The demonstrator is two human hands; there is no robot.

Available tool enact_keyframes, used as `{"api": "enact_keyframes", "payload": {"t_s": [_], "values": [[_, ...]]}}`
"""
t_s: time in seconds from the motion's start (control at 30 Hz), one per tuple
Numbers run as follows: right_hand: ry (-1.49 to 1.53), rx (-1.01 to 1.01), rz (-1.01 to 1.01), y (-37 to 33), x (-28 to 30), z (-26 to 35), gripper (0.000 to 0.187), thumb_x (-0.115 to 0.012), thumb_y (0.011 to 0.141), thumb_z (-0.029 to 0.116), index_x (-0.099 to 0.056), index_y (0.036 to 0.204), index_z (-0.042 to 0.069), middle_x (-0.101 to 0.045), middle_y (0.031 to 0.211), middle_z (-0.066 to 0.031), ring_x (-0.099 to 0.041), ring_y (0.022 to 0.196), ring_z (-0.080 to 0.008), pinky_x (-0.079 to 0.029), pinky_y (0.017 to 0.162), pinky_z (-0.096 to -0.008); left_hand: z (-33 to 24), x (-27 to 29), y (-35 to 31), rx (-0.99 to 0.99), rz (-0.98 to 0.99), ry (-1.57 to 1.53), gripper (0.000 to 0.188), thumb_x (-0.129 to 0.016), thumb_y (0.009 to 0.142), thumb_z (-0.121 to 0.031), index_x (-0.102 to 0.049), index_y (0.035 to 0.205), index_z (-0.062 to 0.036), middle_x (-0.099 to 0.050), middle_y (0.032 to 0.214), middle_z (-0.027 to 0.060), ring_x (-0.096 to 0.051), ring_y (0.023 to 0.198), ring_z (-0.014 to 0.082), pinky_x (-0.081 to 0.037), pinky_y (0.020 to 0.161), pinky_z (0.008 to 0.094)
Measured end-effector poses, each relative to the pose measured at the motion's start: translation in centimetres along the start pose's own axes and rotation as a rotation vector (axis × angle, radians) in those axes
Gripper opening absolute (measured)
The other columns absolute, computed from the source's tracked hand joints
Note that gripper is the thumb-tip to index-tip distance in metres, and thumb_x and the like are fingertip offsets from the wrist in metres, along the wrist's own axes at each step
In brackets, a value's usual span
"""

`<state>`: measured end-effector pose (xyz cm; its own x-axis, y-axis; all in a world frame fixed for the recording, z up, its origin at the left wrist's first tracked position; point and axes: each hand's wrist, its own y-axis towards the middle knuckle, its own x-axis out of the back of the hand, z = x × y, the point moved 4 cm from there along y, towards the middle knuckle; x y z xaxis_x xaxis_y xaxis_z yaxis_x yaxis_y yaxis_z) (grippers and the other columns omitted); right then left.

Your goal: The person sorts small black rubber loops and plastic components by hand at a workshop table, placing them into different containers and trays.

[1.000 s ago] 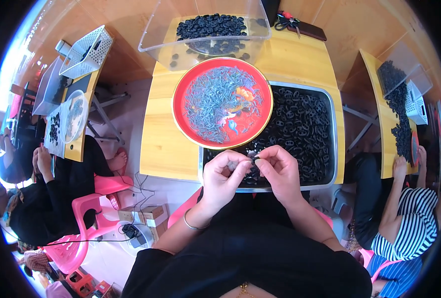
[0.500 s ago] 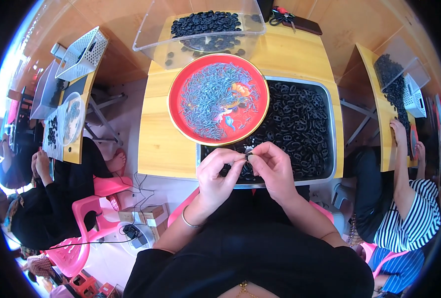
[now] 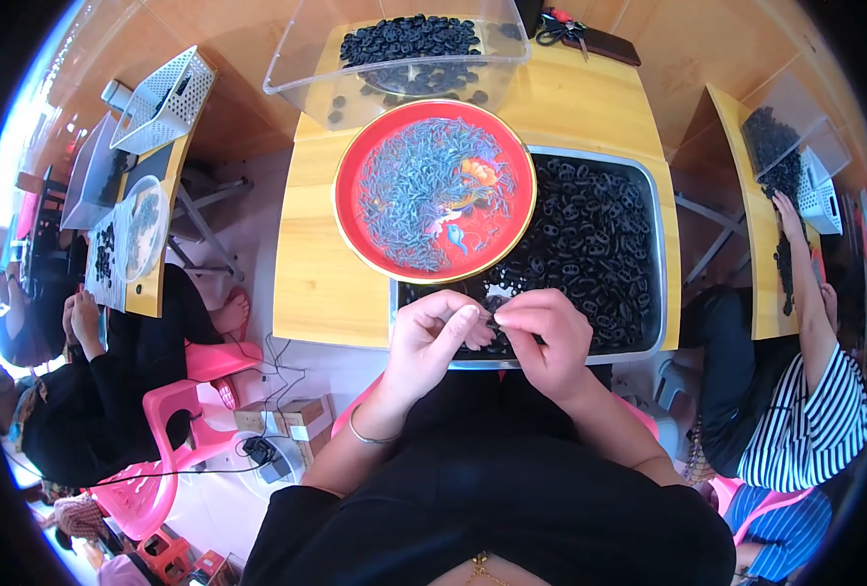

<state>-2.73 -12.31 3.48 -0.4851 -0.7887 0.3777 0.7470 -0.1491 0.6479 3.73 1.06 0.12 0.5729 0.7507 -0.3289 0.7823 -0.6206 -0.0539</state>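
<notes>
My left hand (image 3: 433, 337) and my right hand (image 3: 548, 337) meet above the front edge of a metal tray (image 3: 660, 283). A small black piece (image 3: 492, 320) shows at the fingertips of my right hand, whose thumb and forefinger are pinched together. The fingers of my left hand are curled close beside it; what they hold is mostly hidden. Black oval pieces with holes (image 3: 590, 244) fill the tray. Overlapping the tray's left part is a red round dish (image 3: 350, 234) with a gold rim, holding many thin grey-blue pins or screws (image 3: 404, 195).
A clear plastic bin (image 3: 297, 73) with black pieces stands at the table's far side. Scissors (image 3: 560, 31) and a dark case (image 3: 609, 46) lie at the far right. Other people work at a left table (image 3: 175, 195) and a right table (image 3: 746, 215). Pink chairs (image 3: 175, 420) stand left.
My fingertips have shifted: the right hand's fingers are more curled, and my left thumb has drawn a little away from the black piece. At right, a co-worker's arm now reaches farther forward.
</notes>
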Motion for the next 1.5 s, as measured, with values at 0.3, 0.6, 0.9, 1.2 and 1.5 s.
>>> {"api": "enact_keyframes", "payload": {"t_s": [0.3, 0.6, 0.9, 1.2, 1.5], "values": [[0.133, -0.155, 0.042, -0.7, 0.1, -0.8, 0.016, -0.063, 0.076, -0.001, -0.062, 0.091, 0.004, -0.061, 0.081, -0.0084, -0.060, 0.065, -0.0166, -0.047, 0.055, -0.0250, 0.4, -0.3, 0.0, 0.062, 0.018, -0.039, 0.011, -0.052, 0.091, -0.010, -0.056, 0.089, -0.0004, -0.062, 0.073, 0.0038, -0.058, 0.065, 0.0068, -0.047, 0.058, 0.0188], [0.528, -0.621, 0.061, -2.0, -0.6, -1.9, 0.022, -0.062, 0.079, -0.001, -0.060, 0.101, 0.001, -0.061, 0.081, -0.0054, -0.058, 0.068, -0.0092, -0.047, 0.062, -0.0210, 0.2, -0.8, 0.0, 0.000, -0.018, 0.039, 0.008, -0.052, 0.091, -0.008, -0.054, 0.089, -0.0002, -0.058, 0.073, 0.0018, -0.055, 0.065, 0.0043, -0.045, 0.053, 0.0161], [0.482, -0.616, 0.100, -1.7, -0.6, -1.7, 0.021, -0.063, 0.080, 0.000, -0.062, 0.101, 0.001, -0.062, 0.083, -0.0057, -0.060, 0.071, -0.0081, -0.049, 0.063, -0.0213, 0.5, -0.6, -0.1, -0.003, -0.010, 0.029, 0.006, -0.053, 0.090, -0.006, -0.053, 0.090, 0.0002, -0.058, 0.076, 0.0025, -0.055, 0.066, 0.0046, -0.046, 0.054, 0.0165], [0.658, -0.866, 0.185, -1.7, 0.0, -2.5, 0.018, -0.061, 0.081, -0.001, -0.061, 0.098, -0.001, -0.063, 0.082, -0.0029, -0.057, 0.067, -0.0040, -0.047, 0.060, -0.0171, 0.6, -0.7, 0.1, -0.118, 0.006, 0.119, 0.004, -0.056, 0.086, 0.001, -0.055, 0.090, 0.0017, -0.058, 0.077, 0.0031, -0.056, 0.067, 0.0052, -0.047, 0.056, 0.0173], [0.523, -0.790, 0.039, -1.3, 3.4, -4.4, 0.022, -0.055, 0.084, -0.002, -0.058, 0.105, -0.001, -0.060, 0.087, -0.0018, -0.056, 0.073, -0.0045, -0.045, 0.065, -0.0181, 0.7, -3.0, 1.0, -0.126, 0.085, 0.468, 0.025, -0.063, 0.079, 0.001, -0.055, 0.103, 0.0011, -0.059, 0.079, 0.0074, -0.059, 0.067, 0.0130, -0.049, 0.060, 0.0236]]}}
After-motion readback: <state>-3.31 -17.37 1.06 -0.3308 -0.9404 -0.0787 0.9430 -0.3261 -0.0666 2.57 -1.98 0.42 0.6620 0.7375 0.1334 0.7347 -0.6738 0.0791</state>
